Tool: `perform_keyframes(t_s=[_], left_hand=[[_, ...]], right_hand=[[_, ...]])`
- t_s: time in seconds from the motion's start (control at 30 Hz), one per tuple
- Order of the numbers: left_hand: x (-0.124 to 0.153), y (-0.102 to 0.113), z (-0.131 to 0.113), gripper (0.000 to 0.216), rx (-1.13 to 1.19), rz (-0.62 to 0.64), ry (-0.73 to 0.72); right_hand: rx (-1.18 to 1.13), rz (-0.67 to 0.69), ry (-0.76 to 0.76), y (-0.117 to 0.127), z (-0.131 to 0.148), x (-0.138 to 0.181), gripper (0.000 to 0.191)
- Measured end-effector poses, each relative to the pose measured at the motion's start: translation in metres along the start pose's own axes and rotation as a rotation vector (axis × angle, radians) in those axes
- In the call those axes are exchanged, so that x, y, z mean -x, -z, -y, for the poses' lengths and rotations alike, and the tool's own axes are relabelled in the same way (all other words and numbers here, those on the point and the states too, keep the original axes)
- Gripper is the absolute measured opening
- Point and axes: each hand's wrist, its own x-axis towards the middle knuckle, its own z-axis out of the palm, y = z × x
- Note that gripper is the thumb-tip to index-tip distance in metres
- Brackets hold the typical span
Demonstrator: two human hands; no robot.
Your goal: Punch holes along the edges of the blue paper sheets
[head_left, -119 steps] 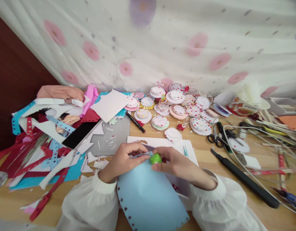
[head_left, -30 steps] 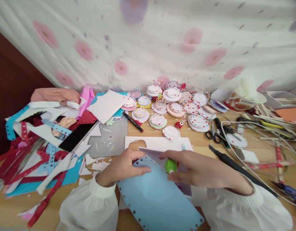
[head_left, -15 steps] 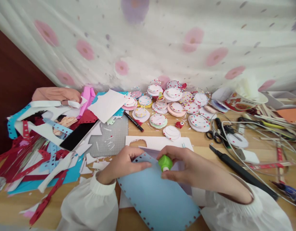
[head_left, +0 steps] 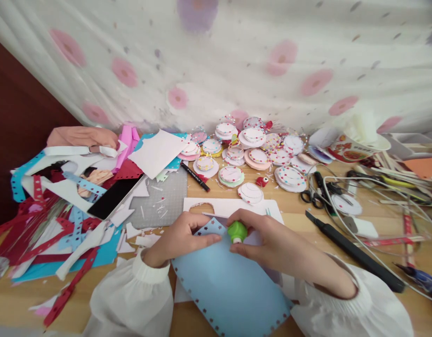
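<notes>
Fingers of my left hand are closed on the upper left edge of a light blue sheet of paper, thumb on top. Small flower-shaped holes run along several edges of the sheet. My right hand grips a green craft paper punch between thumb and fingers at the sheet's upper edge, a short way right of my left thumb. Whether the paper sits in the punch's slot cannot be made out. Beneath the blue sheet lies a white sheet with a round cutout, partly covered.
Behind my hands stand several decorated paper discs. At left are paper scraps, a phone and a grey cutting mat. To the right lie scissors, a black knife-like tool, a white cable and a paper bowl.
My right hand has shifted slightly left with the punch, closer to my left thumb. The left hand holds the paper in nearly the same place.
</notes>
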Motion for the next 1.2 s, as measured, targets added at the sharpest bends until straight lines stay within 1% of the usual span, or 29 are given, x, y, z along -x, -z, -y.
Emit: perform_keyframes(t_s=[0.13,0.3,0.43,0.6,0.7,0.87,0.97,1.2], left_hand=[[0.0,-0.001,0.0,0.023,-0.025,-0.005,-0.006],[0.0,-0.001,0.001,0.02,-0.047,-0.037,-0.03],[0.0,0.0,-0.002,0.024,-0.078,-0.045,-0.039],[0.0,0.0,-0.004,0.029,-0.116,-0.048,-0.03],[0.0,-0.001,-0.003,0.029,-0.11,-0.057,-0.033],[0.001,-0.001,-0.003,0.021,-0.086,-0.086,-0.03],[0.001,0.0,-0.005,0.016,-0.065,-0.082,-0.019],[0.002,0.001,-0.003,0.015,-0.07,-0.089,-0.028]], right_hand=[[-0.001,0.018,0.008,0.0,0.0,0.0,0.028],[-0.019,0.113,-0.011,0.0,-0.001,-0.001,0.037],[-0.059,0.121,-0.031,-0.003,-0.004,-0.006,0.042],[-0.054,0.132,-0.078,-0.002,-0.005,-0.008,0.036],[-0.045,0.13,-0.067,-0.003,-0.006,-0.008,0.031],[-0.06,0.102,-0.042,-0.006,-0.006,-0.01,0.028],[-0.069,0.093,-0.035,-0.008,-0.005,-0.011,0.028],[-0.086,0.07,-0.04,-0.008,0.001,-0.012,0.026]])
